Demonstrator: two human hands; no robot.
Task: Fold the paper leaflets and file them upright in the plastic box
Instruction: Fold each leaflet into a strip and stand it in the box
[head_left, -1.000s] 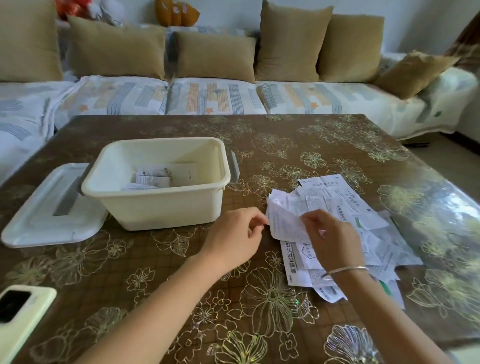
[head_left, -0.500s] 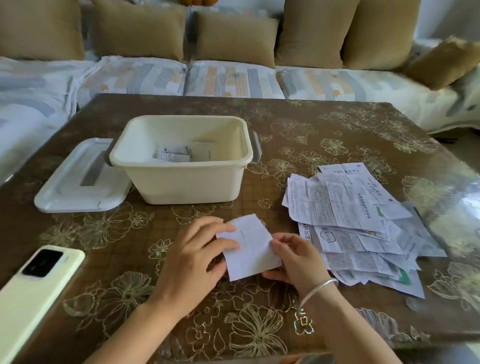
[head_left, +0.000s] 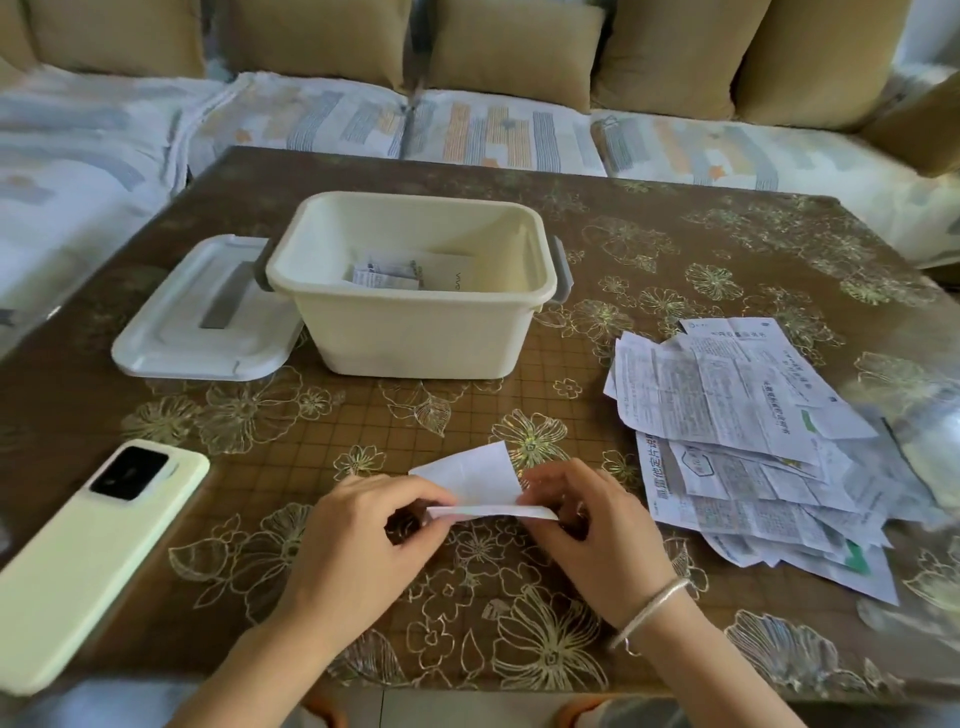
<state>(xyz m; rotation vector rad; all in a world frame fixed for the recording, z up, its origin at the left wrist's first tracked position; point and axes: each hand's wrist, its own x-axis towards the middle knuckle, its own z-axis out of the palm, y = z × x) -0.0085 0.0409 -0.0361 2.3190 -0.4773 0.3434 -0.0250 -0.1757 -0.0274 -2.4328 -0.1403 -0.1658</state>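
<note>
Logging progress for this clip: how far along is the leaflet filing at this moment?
Early on. Done: a few folded leaflets lie in the plastic box, whose lid sits off beside it; whether they stand upright is unclear. In hand: the left hand and right hand pinch one leaflet mid-fold. Left: a large loose pile of unfolded leaflets on the right.

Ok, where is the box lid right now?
Head view: the lid lies flat on the table, left of centre, beside the plastic box on its left, beyond the phone.
</note>
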